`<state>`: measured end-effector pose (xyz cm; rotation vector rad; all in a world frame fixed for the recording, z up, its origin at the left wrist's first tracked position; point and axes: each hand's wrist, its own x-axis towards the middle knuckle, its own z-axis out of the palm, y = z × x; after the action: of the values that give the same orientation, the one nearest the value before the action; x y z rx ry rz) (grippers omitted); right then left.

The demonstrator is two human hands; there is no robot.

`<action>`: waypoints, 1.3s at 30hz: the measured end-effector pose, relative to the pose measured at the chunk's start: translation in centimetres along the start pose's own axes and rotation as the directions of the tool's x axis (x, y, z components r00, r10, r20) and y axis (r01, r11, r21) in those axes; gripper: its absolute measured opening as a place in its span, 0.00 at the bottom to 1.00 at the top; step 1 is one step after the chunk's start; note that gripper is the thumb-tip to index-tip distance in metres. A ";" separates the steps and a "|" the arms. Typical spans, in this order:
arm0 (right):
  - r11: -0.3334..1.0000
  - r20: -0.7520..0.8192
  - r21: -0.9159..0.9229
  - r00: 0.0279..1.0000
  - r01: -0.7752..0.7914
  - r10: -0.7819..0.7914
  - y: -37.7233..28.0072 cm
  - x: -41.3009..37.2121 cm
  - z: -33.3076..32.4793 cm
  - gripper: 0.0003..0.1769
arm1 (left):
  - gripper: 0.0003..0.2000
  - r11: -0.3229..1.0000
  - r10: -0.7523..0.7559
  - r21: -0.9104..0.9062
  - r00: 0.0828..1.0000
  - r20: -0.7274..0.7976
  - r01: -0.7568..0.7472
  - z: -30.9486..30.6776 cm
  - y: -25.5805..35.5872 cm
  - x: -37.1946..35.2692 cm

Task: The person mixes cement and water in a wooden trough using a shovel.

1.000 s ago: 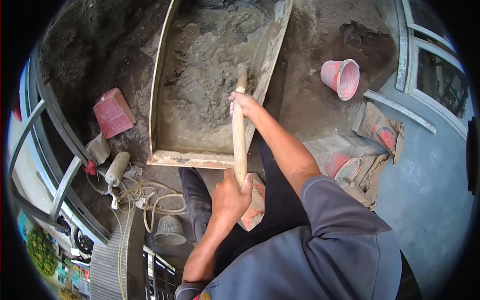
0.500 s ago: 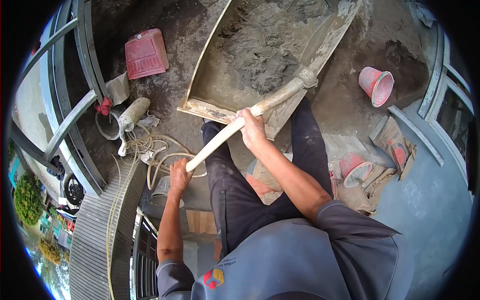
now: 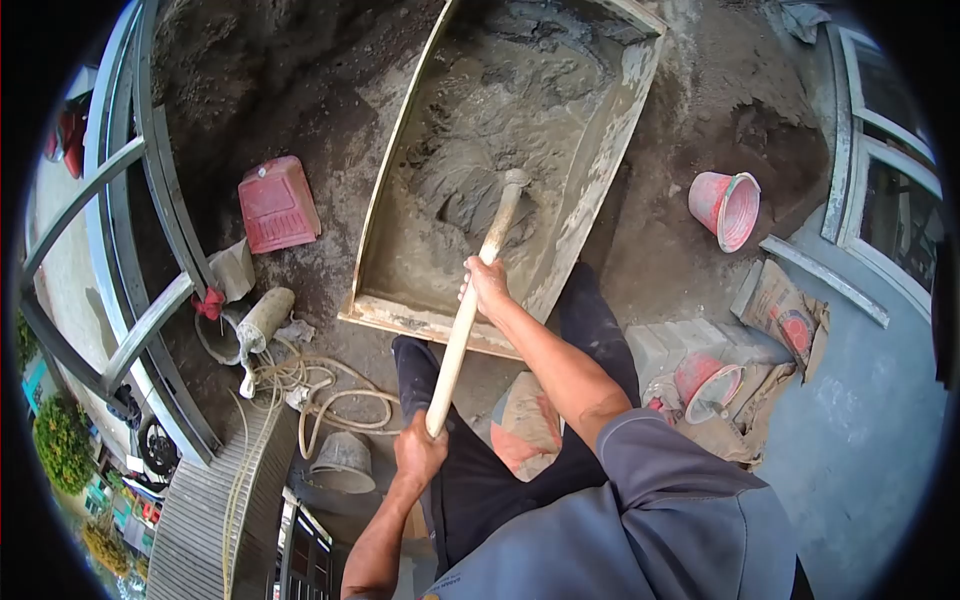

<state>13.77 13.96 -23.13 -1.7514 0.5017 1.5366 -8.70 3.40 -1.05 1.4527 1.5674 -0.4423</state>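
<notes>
A long wooden handle runs up from my lap into a wooden trough of wet grey mortar. Its end is sunk in the mortar, so the tool's head is mostly hidden. My left hand is closed around the lower end of the handle. Farther up, near the trough's front edge, my right hand grips the same handle. My legs are apart at the near end of the trough.
A red plastic basin lies left of the trough, above a coiled hose and a grey bucket. On the right are a red bucket, grey blocks, another red bucket and torn paper sacks.
The tool's head has moved from above the trough's right edge down into the mortar. The handle now stands steeper in view, and both hands have shifted with it. The view has also shifted.
</notes>
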 end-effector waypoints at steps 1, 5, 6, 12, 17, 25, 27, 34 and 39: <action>0.999 -0.074 -0.041 0.997 0.028 -0.031 -0.8 0.4 -0.5 0.15 | 0.12 1.000 -0.023 -0.009 1.000 -0.004 0.023 1.1 1.8 -0.1; 0.995 0.001 -0.062 0.997 0.082 -0.082 -8.0 -3.4 -4.0 0.13 | 0.13 0.989 0.062 -0.127 0.996 -0.060 -0.069 4.9 6.7 -2.4; 0.990 0.009 -0.038 0.991 0.133 -0.133 -10.3 -4.1 -4.8 0.12 | 0.13 0.975 0.148 -0.154 0.986 -0.076 -0.158 4.8 8.7 -2.1; 0.918 0.216 0.375 0.951 0.129 -0.222 -26.0 2.6 -6.3 0.10 | 0.19 0.882 0.470 -0.014 0.882 -0.020 -0.470 4.3 16.1 12.5; 0.802 0.234 0.566 0.896 0.191 -0.378 -33.6 16.7 -2.3 0.15 | 0.19 0.772 0.600 0.352 0.789 -0.130 -0.529 0.7 18.1 30.8; 0.808 0.199 0.583 0.948 0.088 -0.248 -35.0 28.2 1.5 0.12 | 0.16 0.717 0.577 0.501 0.816 -0.036 -0.485 -3.5 20.7 38.2; 0.837 0.179 0.540 0.961 0.083 -0.211 -32.8 27.7 1.5 0.13 | 0.17 0.752 0.500 0.487 0.866 0.017 -0.444 -3.4 20.2 35.7; 0.863 0.194 0.502 0.980 -0.057 -0.048 -21.9 21.8 0.8 0.14 | 0.18 0.810 0.397 0.438 0.914 0.079 -0.390 -2.2 14.1 26.7; 0.860 0.196 0.490 0.979 -0.141 0.048 -14.2 14.9 -0.4 0.13 | 0.18 0.809 0.356 0.479 0.932 0.066 -0.342 -0.7 8.5 18.6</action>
<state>27.24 25.52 -33.62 -1.1910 0.8246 1.4459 1.13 16.93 -12.91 2.0954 1.2081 -0.6246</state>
